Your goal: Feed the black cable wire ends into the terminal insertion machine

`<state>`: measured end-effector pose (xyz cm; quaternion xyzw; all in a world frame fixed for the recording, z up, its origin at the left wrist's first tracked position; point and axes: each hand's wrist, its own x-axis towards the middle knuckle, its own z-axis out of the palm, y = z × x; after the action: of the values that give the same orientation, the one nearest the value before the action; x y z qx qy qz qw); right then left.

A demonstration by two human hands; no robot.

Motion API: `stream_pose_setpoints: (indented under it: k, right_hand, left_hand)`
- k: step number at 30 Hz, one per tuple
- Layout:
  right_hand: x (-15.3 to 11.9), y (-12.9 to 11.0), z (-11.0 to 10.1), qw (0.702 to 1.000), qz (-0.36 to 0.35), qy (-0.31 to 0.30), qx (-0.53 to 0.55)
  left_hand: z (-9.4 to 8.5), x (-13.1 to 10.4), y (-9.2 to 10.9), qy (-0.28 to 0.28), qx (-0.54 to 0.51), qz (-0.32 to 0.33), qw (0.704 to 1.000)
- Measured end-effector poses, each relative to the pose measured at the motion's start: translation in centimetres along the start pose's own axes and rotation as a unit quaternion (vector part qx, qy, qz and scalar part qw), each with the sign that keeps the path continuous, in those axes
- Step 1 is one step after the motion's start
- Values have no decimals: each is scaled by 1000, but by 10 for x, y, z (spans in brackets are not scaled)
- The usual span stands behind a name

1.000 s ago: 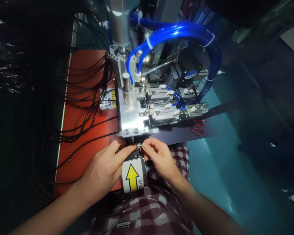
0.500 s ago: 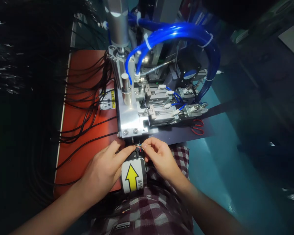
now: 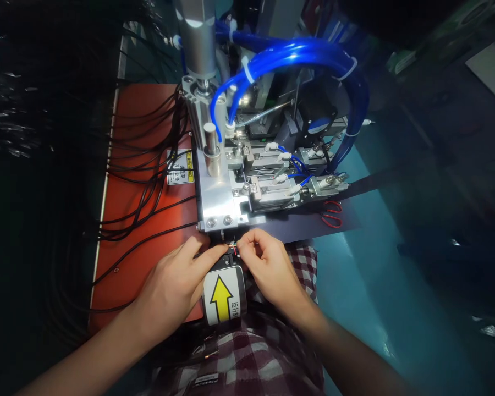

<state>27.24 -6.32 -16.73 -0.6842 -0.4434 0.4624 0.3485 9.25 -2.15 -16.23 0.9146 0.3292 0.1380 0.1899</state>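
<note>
Thin coloured wires (image 3: 234, 247) show between my two hands at the front of the metal machine (image 3: 220, 198). My left hand (image 3: 177, 275) is closed, its thumb tip at the wires from the left side. From the right, my right hand (image 3: 268, 261) pinches thumb and index finger beside the same wires. What exactly sits between the fingertips is too small to make out. Just below is a black part bearing a white label with a yellow arrow (image 3: 221, 300).
An orange-red panel (image 3: 148, 264) crossed by black cables (image 3: 148, 192) lies at the left. Blue air tubes (image 3: 301, 52) arch over metal cylinders (image 3: 272, 192). Scissors with red handles (image 3: 332, 214) rest on a dark surface at the right. Checkered cloth (image 3: 247, 357) covers the lap.
My right thumb and index finger have shifted very slightly up and left at the wires. My left hand stays almost where it was.
</note>
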Motion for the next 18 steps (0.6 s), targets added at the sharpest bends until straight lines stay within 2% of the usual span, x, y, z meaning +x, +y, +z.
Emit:
stream_pose_setpoints:
  k: [2, 6, 8, 11, 16, 18]
  right_hand:
    - [1, 2, 2, 999, 19, -21, 44]
    - [0, 3, 4, 999, -17, 45, 2]
    - [1, 5, 2, 998, 15, 14, 60]
    - [3, 7, -1, 980, 75, -57, 176]
    - [7, 10, 1, 975, 67, -30, 211]
    - [9, 12, 2, 971, 80, -43, 223]
  left_hand:
    - [0, 0, 0, -1, 0, 1, 1000]
    - [0, 0, 0, 1, 2, 3, 1000]
    - [-1, 1, 0, 3, -4, 2, 1000]
    - [-2, 2, 1, 8, -12, 5, 1000]
    - [-2, 3, 0, 12, -15, 17, 1000]
    - [-2, 3, 0, 12, -11, 18, 1000]
